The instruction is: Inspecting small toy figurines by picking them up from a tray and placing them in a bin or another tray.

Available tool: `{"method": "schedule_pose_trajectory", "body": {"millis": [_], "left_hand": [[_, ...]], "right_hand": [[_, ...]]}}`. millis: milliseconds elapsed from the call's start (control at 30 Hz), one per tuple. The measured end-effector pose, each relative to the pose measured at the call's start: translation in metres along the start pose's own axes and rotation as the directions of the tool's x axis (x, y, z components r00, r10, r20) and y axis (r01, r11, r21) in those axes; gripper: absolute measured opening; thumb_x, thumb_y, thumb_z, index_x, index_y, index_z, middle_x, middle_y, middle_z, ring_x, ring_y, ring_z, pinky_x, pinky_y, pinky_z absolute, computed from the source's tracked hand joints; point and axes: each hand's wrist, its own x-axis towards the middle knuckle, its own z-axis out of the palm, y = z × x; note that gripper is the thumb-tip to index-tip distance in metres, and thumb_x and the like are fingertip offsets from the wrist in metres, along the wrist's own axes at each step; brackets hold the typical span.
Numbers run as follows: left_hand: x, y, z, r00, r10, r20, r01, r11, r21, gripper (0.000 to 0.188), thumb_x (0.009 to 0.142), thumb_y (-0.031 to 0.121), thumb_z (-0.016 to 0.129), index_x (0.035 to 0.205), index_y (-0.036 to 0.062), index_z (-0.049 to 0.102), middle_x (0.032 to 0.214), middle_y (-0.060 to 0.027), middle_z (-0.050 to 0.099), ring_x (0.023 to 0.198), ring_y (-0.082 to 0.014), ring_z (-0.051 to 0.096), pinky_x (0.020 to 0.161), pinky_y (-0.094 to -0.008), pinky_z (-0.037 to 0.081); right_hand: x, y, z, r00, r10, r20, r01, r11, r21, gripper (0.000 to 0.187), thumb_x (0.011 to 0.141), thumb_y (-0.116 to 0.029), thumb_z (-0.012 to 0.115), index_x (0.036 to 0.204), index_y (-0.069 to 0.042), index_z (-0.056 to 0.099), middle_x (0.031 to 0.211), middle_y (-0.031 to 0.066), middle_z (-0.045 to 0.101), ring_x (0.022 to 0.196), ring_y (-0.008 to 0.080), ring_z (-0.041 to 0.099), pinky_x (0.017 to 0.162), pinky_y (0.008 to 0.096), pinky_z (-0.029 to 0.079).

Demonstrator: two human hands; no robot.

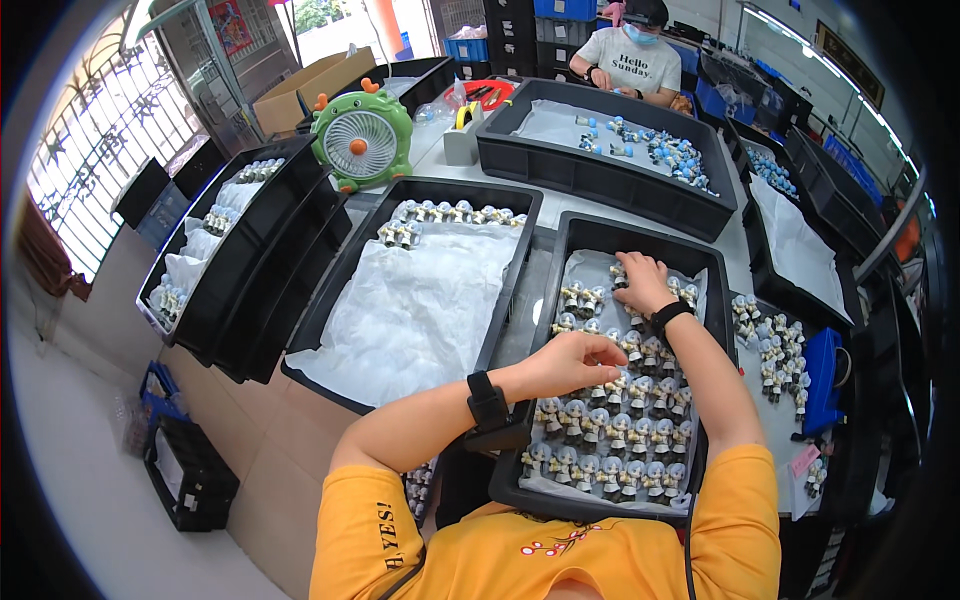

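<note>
Pale-haired, cream-and-black plastic figurines (587,471), rowed presumably for separation, lie below your parted left fingers (598,349); your right fingers (633,264) seemingly pinch one.

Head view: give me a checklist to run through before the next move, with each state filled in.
1. Right hand at a figurine in the right tray: ok.
2. Its grip firm: cannot tell; the fingers hide too much.
3. Left hand free of any figurine: cannot tell; its fingers curl over the packed rows.
4. Room in the left tray: ok; figurines stand only toward its far end, with white liner showing elsewhere.
5. That liner flat: not ok, wrinkled.
6. Co-worker's hands outside both trays: ok.
</note>
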Motion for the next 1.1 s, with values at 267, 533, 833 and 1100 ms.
{"method": "schedule_pose_trajectory", "body": {"millis": [267, 533, 833, 1100], "left_hand": [[-0.001, 0.000, -0.001, 0.991, -0.019, -0.133, 0.017, 1.000, -0.016, 0.039, 0.090, 0.017, 0.063, 0.125, 0.0042, 0.054, 0.109, -0.0044, 0.059, 0.089, -0.0085, 0.058, 0.078, -0.0239, 0.048], [-0.002, 0.003, -0.007, 0.887, -0.079, -0.455, -0.134, 0.899, -0.417, 0.079, 0.090, 0.025, 0.064, 0.148, 0.0051, 0.014, 0.140, -0.0191, 0.031, 0.120, -0.0224, 0.048, 0.096, -0.0330, 0.043], [0.002, -0.001, -0.006, 0.880, 0.136, -0.456, -0.229, 0.961, -0.155, 0.063, 0.087, 0.000, 0.064, 0.142, 0.0040, 0.035, 0.126, -0.0024, 0.050, 0.094, -0.0087, 0.049, 0.085, -0.0238, 0.048], [0.003, -0.001, -0.007, 0.892, 0.132, -0.433, -0.238, 0.950, -0.201, 0.067, 0.085, -0.001, 0.066, 0.143, 0.0046, 0.033, 0.128, -0.0032, 0.048, 0.099, -0.0091, 0.051, 0.087, -0.0238, 0.048]], "right_hand": [[0.002, -0.012, -0.027, 0.996, 0.006, -0.093, 0.022, 0.952, 0.304, 0.064, 0.059, -0.021, 0.077, 0.117, 0.000, 0.058, 0.106, 0.0137, 0.050, 0.103, 0.0291, 0.052, 0.094, 0.0384, 0.041], [-0.080, -0.088, -0.079, 0.934, -0.158, -0.319, 0.331, 0.716, 0.615, 0.062, 0.069, -0.015, 0.077, 0.125, -0.002, 0.053, 0.112, 0.0110, 0.048, 0.106, 0.0233, 0.051, 0.092, 0.0330, 0.042], [-0.098, -0.092, -0.071, 0.837, -0.251, -0.485, 0.513, 0.666, 0.541, 0.069, 0.068, -0.005, 0.077, 0.130, -0.006, 0.047, 0.125, 0.0140, 0.046, 0.114, 0.0316, 0.050, 0.095, 0.0375, 0.044], [-0.097, -0.086, -0.058, 0.903, -0.168, -0.397, 0.417, 0.566, 0.711, 0.068, 0.073, -0.012, 0.077, 0.131, -0.006, 0.043, 0.129, 0.0123, 0.051, 0.117, 0.0276, 0.053, 0.099, 0.0368, 0.043]]}}
